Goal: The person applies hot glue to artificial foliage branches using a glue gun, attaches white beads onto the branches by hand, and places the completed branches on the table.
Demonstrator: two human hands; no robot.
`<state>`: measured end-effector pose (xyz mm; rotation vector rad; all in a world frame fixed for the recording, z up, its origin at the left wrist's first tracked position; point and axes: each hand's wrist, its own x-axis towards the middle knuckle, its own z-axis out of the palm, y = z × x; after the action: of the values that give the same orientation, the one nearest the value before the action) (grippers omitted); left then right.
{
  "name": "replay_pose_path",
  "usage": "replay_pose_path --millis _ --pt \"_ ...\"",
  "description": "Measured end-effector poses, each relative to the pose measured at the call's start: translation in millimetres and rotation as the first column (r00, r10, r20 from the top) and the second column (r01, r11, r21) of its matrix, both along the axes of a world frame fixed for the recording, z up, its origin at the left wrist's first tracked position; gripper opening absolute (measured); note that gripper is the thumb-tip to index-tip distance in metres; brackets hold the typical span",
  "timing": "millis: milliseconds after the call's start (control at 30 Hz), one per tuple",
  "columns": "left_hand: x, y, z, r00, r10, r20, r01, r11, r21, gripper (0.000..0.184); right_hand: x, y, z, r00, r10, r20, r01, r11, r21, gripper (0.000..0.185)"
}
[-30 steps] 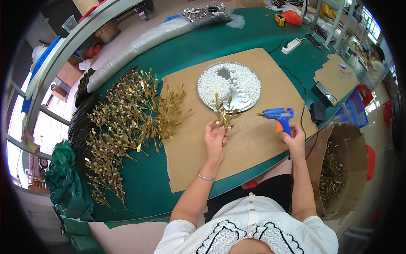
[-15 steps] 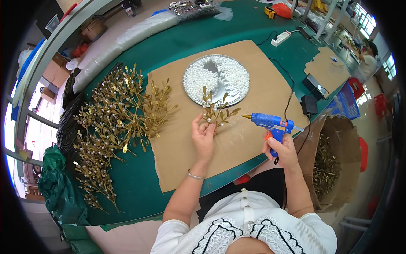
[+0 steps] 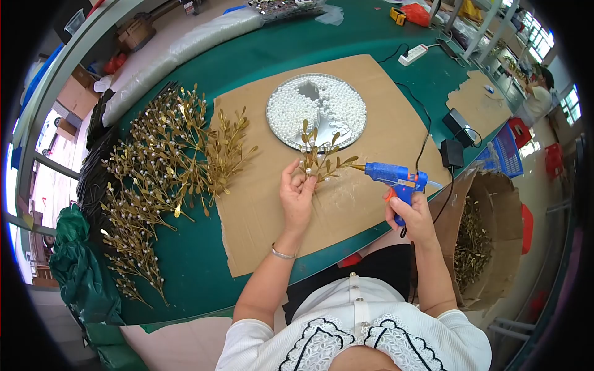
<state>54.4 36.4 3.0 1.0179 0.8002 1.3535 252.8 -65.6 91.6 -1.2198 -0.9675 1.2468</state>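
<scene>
My left hand (image 3: 298, 196) is closed on the stem of a gold leaf sprig (image 3: 322, 162) that carries a few white pearl beads. In my right hand (image 3: 413, 216) is a blue hot glue gun (image 3: 393, 175), its handle gripped below the orange trigger. The gun's brass nozzle points left, at the sprig's right-hand leaves; whether it touches them I cannot tell. Just beyond the sprig lies a round tray (image 3: 270, 128) of white pearl beads (image 3: 343, 102), partly bare in the middle. Brown cardboard (image 3: 272, 229) lies under both hands and the tray.
Many gold sprigs with pearls (image 3: 154, 167) are piled at the left, beside dark stems (image 3: 93, 185). A power strip (image 3: 413, 54) and black adapter (image 3: 452, 153) lie right. A carton of gold leaves (image 3: 495, 247) stands right of the table (image 3: 185, 260). Another person (image 3: 537, 99) is at far right.
The glue gun has shifted slightly left, bringing its nozzle closer to the sprig's right-hand leaves. My left hand still holds the sprig. The whole view has shifted a little.
</scene>
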Motion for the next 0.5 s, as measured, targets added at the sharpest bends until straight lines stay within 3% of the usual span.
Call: replay_pose_path --millis 500 --pt "0.3 1.5 -1.5 1.000 -0.012 0.000 0.012 1.000 -0.004 0.043 -0.5 0.0 -1.1 1.000 0.010 -0.002 -0.010 1.000 -0.028 0.016"
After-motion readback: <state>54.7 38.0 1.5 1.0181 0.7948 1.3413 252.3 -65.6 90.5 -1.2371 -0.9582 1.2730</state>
